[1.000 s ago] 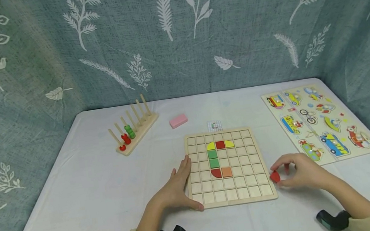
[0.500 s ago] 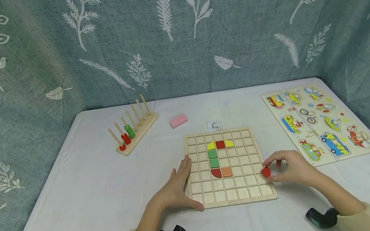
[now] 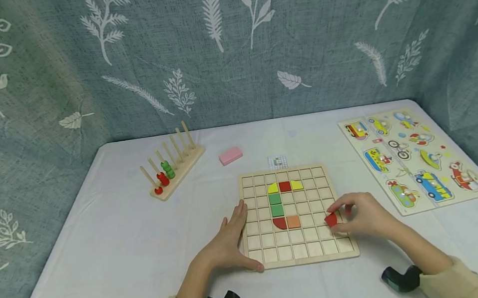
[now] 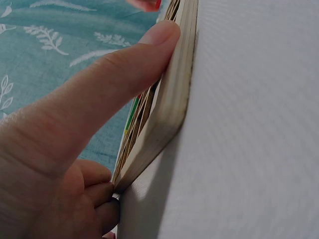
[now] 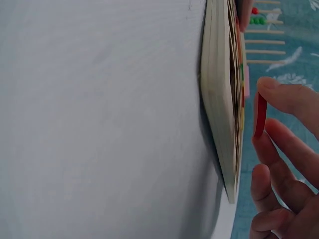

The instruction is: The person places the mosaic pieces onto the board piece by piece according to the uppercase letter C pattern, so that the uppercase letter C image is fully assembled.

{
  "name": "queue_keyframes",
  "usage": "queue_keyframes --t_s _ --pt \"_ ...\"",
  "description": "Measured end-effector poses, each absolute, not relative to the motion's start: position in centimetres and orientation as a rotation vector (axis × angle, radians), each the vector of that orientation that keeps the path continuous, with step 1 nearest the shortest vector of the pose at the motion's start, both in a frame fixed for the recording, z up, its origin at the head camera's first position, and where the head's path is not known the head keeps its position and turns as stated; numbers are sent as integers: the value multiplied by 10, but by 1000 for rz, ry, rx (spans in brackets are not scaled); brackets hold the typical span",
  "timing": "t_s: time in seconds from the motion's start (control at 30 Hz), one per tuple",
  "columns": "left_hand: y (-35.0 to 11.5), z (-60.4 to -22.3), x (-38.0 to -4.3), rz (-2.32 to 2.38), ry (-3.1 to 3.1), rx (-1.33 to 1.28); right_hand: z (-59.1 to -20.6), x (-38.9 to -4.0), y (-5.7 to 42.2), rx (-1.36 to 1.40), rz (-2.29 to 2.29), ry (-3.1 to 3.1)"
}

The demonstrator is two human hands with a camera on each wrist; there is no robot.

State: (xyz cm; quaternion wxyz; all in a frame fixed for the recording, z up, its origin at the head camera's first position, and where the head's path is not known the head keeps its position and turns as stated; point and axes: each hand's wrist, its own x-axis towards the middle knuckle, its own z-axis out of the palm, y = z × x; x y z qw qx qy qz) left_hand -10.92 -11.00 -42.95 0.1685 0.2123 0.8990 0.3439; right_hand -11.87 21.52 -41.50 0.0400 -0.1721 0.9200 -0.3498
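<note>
A wooden grid board (image 3: 277, 264) lies on the white table. My left hand (image 3: 229, 243) rests against its left side, fingers extended along the edge and thumb on the near corner; the left wrist view shows the thumb (image 4: 114, 79) lying on the rim. My right hand (image 3: 363, 213) pinches a thin red tile (image 3: 331, 220) between thumb and fingertips above the board's right columns. In the right wrist view the red tile (image 5: 261, 114) is held edge-on, apart from the board. On the grid sit green tiles (image 3: 275, 204), yellow tiles (image 3: 296, 185), red ones and an orange tile (image 3: 293, 221).
A pegged wooden stand (image 3: 182, 169) with red and green beads is at the back left. Behind the board lie a pink block (image 3: 230, 156) and a small patterned card (image 3: 277, 162). A vehicle picture puzzle (image 3: 408, 162) lies at the right. A curtain (image 3: 230, 84) hangs behind.
My right hand has carried the red tile leftward and slightly away from me, from beside the board's right edge to over its right columns. My left hand has stayed in place.
</note>
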Motion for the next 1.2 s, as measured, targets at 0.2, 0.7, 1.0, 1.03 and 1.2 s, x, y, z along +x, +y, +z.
queue_keyframes --t_s 0.2,0.7,1.0,1.03,1.2 --pt "-109 -429 -108 982 2555 596 -417 -121 204 -506 -1078 2814" --pt "-109 -429 -108 983 2563 608 -418 -127 182 -409 -1071 2792" --pt "-109 -430 -108 977 2566 614 -416 -128 173 -388 -995 2826" --pt "-109 -431 -108 982 2568 618 -416 -128 172 -381 -990 2830" --pt "-109 -431 -109 986 2569 622 -415 -128 169 -346 -969 2853"
